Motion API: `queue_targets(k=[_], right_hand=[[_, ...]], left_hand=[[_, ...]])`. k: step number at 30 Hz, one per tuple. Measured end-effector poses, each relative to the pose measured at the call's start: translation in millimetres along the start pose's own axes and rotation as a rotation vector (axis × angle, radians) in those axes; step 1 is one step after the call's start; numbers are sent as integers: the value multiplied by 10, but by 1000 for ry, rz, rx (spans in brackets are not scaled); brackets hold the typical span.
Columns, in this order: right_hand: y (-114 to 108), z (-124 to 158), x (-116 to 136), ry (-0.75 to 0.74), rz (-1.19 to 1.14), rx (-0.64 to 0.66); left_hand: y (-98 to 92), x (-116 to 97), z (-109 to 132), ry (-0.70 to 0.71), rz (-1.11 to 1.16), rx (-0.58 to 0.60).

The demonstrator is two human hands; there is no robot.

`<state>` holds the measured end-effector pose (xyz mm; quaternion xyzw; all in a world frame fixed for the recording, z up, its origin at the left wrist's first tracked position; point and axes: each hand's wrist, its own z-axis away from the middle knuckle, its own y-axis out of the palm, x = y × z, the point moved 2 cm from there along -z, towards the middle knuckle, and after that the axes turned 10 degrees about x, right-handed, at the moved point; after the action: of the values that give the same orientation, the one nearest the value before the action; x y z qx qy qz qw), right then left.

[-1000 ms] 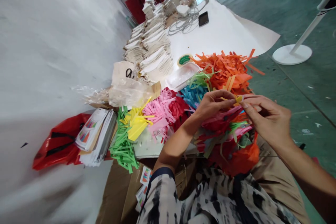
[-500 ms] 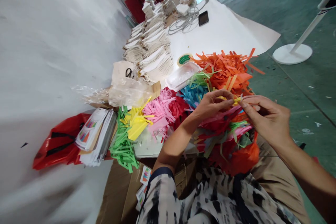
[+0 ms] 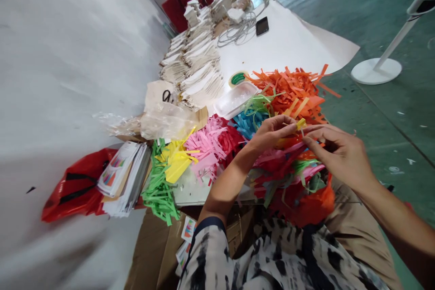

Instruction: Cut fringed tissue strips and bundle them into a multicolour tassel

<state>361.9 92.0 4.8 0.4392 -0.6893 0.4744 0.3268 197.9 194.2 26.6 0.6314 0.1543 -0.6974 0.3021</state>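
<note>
My left hand [image 3: 274, 130] pinches a yellow paper piece [image 3: 301, 123], twisted at its end, between thumb and fingertips. Close beside it my right hand [image 3: 340, 147] is closed in a pinch on a small whitish strip [image 3: 302, 133] that touches the yellow paper; it looks like tape, though it is too small to be sure. Below both hands hangs a bunch of red, pink, green and orange tassels [image 3: 302, 199] over my lap. Just beyond my hands lies a heap of orange paper fringe [image 3: 287, 88], with blue fringe [image 3: 249, 122] to its left.
Pink fringe [image 3: 207, 142], yellow fringe [image 3: 178, 163] and green fringe [image 3: 161, 195] lie along the table's near side. A white plastic tray [image 3: 234, 99], a tape roll [image 3: 238, 79], stacked white paper bundles [image 3: 200, 74] and a phone [image 3: 262, 26] are farther back. A white stand [image 3: 376, 71] is on the floor.
Both hands have shifted slightly left. The yellow paper now sticks up above the fingertips, and the whitish strip lies just below it.
</note>
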Motion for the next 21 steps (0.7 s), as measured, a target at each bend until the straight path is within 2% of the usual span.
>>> queue_targets(k=[12,21], right_hand=[[-20,-6,-53,29,28,-7],[-16,20,-51,59,13,-39]], left_hand=[[-1,-33,25,65,-212,39],[110,-95,54,111,-329,-18]])
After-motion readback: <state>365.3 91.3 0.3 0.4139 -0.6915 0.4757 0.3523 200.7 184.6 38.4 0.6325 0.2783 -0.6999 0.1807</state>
